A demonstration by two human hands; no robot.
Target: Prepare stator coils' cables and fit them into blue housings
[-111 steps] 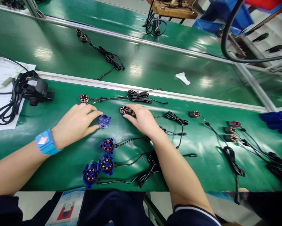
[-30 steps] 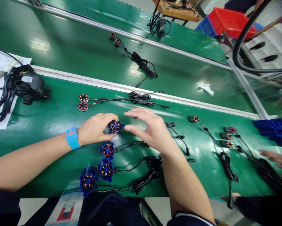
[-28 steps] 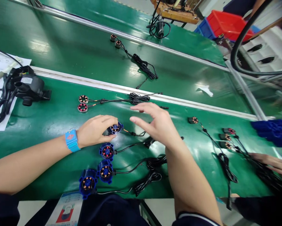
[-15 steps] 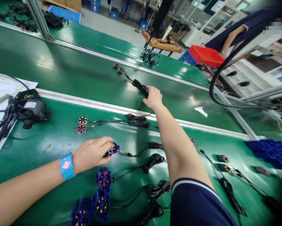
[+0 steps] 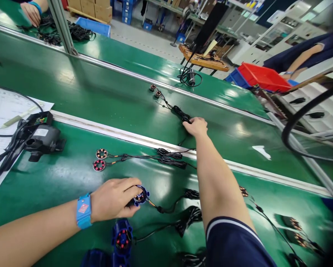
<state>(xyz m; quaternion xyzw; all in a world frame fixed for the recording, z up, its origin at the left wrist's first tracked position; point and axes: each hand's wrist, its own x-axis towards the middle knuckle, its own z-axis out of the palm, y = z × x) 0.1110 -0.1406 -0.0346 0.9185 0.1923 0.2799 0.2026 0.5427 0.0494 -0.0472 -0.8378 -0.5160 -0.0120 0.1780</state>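
Note:
My left hand (image 5: 113, 198), with a blue strap at the wrist, has its fingers wrapped round a blue motor housing (image 5: 146, 193) on the near green bench. A ring of copper coils shows inside the housing, and a black cable runs from it to the right. My right hand (image 5: 197, 127) reaches over the white rail and grips a coiled black cable (image 5: 179, 112) on the green strip beyond. Two small copper-wound cores (image 5: 157, 94) lie at that cable's far end. Its fingertips are partly hidden.
Two wound rings (image 5: 99, 165) with cables lie left of centre. More blue housings (image 5: 122, 237) sit in front. A black pump (image 5: 45, 137) stands at left by papers (image 5: 5, 104). A white scrap (image 5: 262, 152) lies at right. A co-worker's hand (image 5: 31, 14) touches black cables at upper left.
The camera view has shifted, so the scene sits lower and further right. A co-worker's hand has come into view at upper left. Both my hands keep their holds.

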